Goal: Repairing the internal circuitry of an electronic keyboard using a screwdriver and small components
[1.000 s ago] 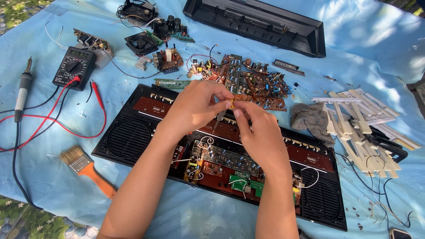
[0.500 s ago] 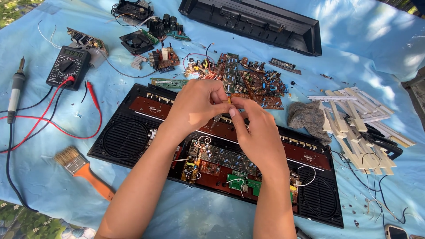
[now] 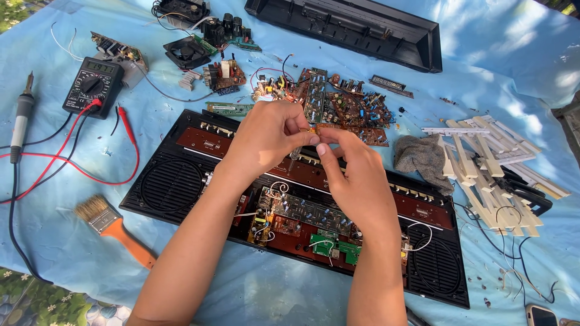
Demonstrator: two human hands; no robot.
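Note:
My left hand (image 3: 266, 136) and my right hand (image 3: 353, 175) meet fingertip to fingertip above an opened black keyboard chassis (image 3: 175, 181). Between the fingertips both hands pinch a small orange part (image 3: 312, 130); its exact shape is hidden by the fingers. A thin metal shaft, maybe a tool, hangs down under my left hand, mostly hidden. Inside the chassis, below my wrists, lie brown and green circuit boards (image 3: 308, 214) with white wires.
A pile of loose brown circuit boards (image 3: 344, 108) lies just beyond my hands. At the left are a multimeter (image 3: 92, 86) with red and black leads, a soldering iron (image 3: 22, 118) and an orange-handled brush (image 3: 112, 228). White keys (image 3: 483, 163), a grey cloth (image 3: 423, 158) and a black cover (image 3: 350, 27) lie right and behind.
My hands have stayed together over the chassis, with only small finger movements on the part. The view has shifted slightly.

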